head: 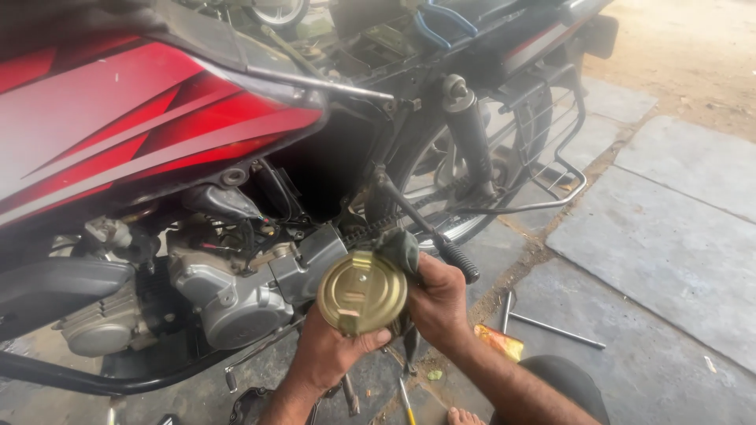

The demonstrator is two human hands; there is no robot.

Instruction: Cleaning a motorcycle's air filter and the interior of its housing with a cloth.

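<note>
Both hands grasp one round brass-coloured metal cover (361,292): left hand (329,352) cups it from 6 o'clock w/ thumb curled over the lower rim, right hand (438,303) clenches its 3 o'clock edge together w/ a dirty greenish rag (400,249) bunched behind it. Cover sits mid-frame, held in the air just in front of the motorbike engine (220,295), face turned toward the camera; it touches no part of the bike. Progress, judged from the layout: cover appears to be off the machine and in hand, approx. at a wiping or inspecting stage; whether it is coming off or going back on cannot be told, and nothing here shows it seated. Surroundings: red side panel (134,126) at 10 o'clock, kick lever w/ black rubber tip (457,260) crossing at 1 o'clock just above the right hand, rear shock (470,130) and rear wheel (472,173) at 12–1 o'clock, drive chain (370,228) running behind the cover. On the stone-slab floor (669,244) at 4 o'clock lie two steel rods (555,330) and an orange-yellow wrapper (498,341); a screwdriver (405,401) lies at 6 o'clock. Obstructions: kick lever and chain crowd the gap between cover and engine; rag hides the cover's back.
</note>
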